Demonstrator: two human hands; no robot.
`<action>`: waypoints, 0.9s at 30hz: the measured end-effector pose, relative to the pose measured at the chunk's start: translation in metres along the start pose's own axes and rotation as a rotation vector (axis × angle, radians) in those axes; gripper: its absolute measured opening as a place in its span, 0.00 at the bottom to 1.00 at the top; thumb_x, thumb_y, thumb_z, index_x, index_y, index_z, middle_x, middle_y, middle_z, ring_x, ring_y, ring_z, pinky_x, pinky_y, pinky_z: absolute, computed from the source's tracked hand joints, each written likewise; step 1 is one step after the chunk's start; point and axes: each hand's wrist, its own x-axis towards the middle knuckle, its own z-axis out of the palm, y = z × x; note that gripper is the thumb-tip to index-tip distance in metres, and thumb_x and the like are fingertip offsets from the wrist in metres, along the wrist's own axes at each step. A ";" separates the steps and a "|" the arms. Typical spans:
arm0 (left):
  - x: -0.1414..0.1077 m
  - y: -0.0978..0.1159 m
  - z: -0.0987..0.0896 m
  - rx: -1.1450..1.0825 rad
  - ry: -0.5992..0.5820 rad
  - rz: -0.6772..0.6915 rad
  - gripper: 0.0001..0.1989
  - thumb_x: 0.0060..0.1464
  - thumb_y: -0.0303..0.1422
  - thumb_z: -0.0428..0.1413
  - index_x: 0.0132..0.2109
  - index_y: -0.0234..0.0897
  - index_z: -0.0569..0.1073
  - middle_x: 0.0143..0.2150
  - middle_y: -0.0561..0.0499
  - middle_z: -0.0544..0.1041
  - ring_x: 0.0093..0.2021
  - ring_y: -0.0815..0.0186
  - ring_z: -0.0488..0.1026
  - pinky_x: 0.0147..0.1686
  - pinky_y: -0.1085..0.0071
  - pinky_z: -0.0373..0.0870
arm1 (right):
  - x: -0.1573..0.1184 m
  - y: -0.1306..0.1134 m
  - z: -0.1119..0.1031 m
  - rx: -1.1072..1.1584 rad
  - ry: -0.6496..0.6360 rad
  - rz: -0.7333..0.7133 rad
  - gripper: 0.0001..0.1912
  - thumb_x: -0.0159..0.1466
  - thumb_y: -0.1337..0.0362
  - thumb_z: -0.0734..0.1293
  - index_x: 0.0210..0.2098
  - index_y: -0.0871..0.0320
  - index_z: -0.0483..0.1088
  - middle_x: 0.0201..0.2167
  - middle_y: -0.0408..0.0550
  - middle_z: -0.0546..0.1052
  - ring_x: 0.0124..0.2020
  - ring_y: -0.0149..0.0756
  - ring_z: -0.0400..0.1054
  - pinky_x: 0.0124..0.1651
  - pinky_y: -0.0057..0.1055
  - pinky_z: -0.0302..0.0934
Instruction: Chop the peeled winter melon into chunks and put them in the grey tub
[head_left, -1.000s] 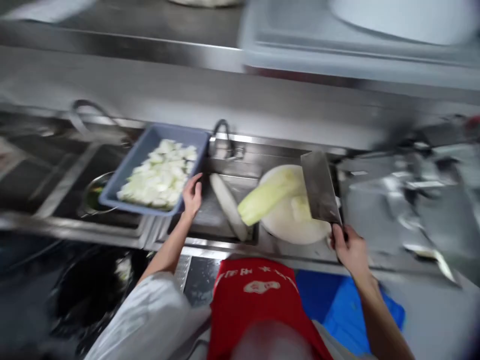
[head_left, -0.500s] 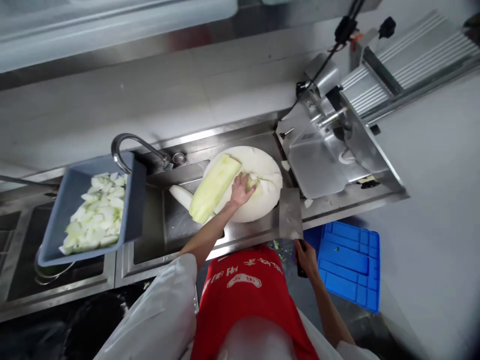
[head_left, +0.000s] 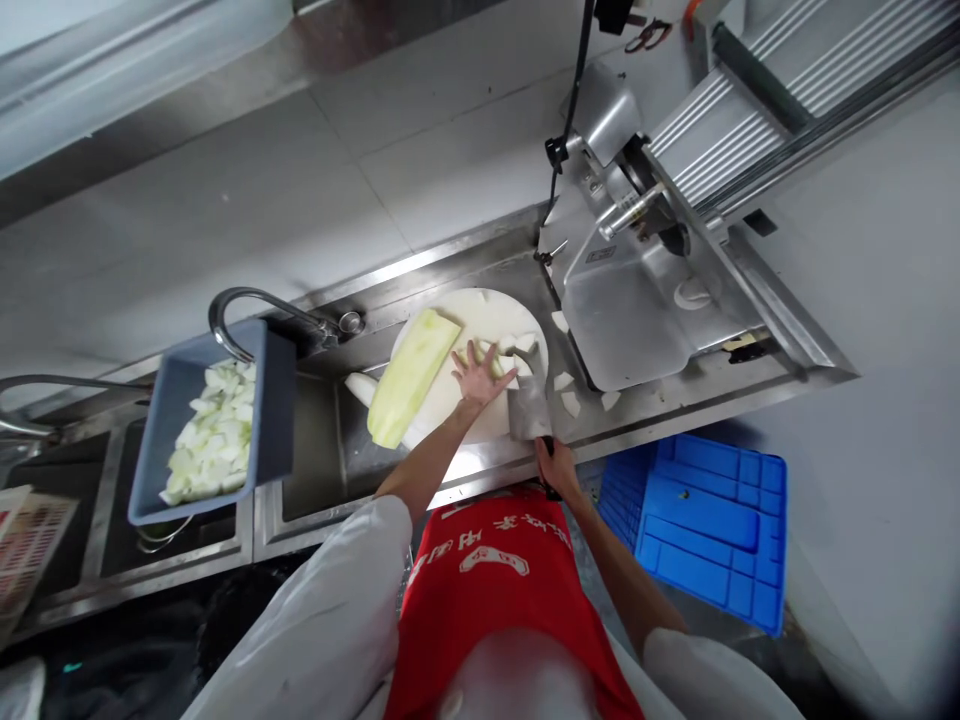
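Note:
On the round white cutting board [head_left: 480, 305] lies a long peeled pale-green gourd half [head_left: 411, 380]. Another pale gourd piece [head_left: 361, 388] pokes out past the board's left side, partly hidden under the long one. My left hand [head_left: 477, 378] is open, fingers spread, at the cut gourd chunks [head_left: 517, 350] on the board's right part. My right hand [head_left: 556, 468] grips the black handle of a cleaver [head_left: 529, 408]. Its broad blade lies over the board's right front edge, close to the chunks. Whether the blade touches them I cannot tell.
A grey-blue tub [head_left: 272, 420] of cut gourd pieces stands over the sinks at left, under a curved faucet [head_left: 262, 292]. At right is a metal slicer [head_left: 630, 320], with loose chips [head_left: 570, 403] beside it. A blue crate [head_left: 705, 520] sits below the counter.
The cleaver has moved left from beside the board onto its right edge. My left hand's fingers have spread, and several separate chunks now show. The view has shifted.

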 end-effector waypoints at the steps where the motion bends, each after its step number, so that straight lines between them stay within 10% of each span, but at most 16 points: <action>1: 0.000 -0.001 0.002 -0.010 0.022 0.001 0.42 0.53 0.63 0.56 0.71 0.55 0.61 0.78 0.47 0.43 0.73 0.26 0.35 0.60 0.26 0.54 | 0.005 -0.008 0.009 -0.006 -0.030 -0.020 0.25 0.67 0.40 0.58 0.27 0.54 0.66 0.14 0.44 0.69 0.22 0.39 0.70 0.28 0.30 0.61; 7: 0.000 -0.018 0.009 -0.092 0.204 0.038 0.32 0.59 0.54 0.57 0.66 0.47 0.69 0.74 0.45 0.55 0.75 0.44 0.47 0.72 0.42 0.48 | 0.014 -0.035 0.048 -0.004 -0.165 -0.086 0.17 0.68 0.50 0.59 0.29 0.54 0.65 0.16 0.46 0.71 0.22 0.38 0.69 0.27 0.29 0.58; 16: -0.015 -0.017 0.003 -0.206 0.416 0.182 0.25 0.59 0.47 0.59 0.60 0.44 0.73 0.72 0.46 0.61 0.73 0.55 0.56 0.74 0.48 0.48 | 0.002 -0.027 0.041 0.128 -0.199 -0.131 0.23 0.65 0.38 0.57 0.29 0.51 0.61 0.14 0.41 0.68 0.16 0.37 0.64 0.23 0.31 0.56; 22: -0.025 -0.012 -0.032 -0.257 0.470 0.270 0.27 0.58 0.49 0.61 0.60 0.44 0.73 0.72 0.45 0.60 0.73 0.54 0.55 0.75 0.48 0.47 | -0.019 -0.047 0.039 0.123 -0.185 -0.122 0.28 0.66 0.37 0.57 0.35 0.56 0.68 0.14 0.40 0.69 0.16 0.36 0.63 0.21 0.30 0.55; 27: -0.039 -0.061 -0.083 -0.315 0.570 0.203 0.31 0.55 0.52 0.62 0.62 0.44 0.72 0.72 0.45 0.59 0.73 0.52 0.55 0.74 0.48 0.50 | -0.042 -0.091 0.061 -0.011 -0.172 -0.233 0.29 0.67 0.37 0.57 0.38 0.58 0.72 0.20 0.47 0.74 0.23 0.41 0.69 0.26 0.32 0.60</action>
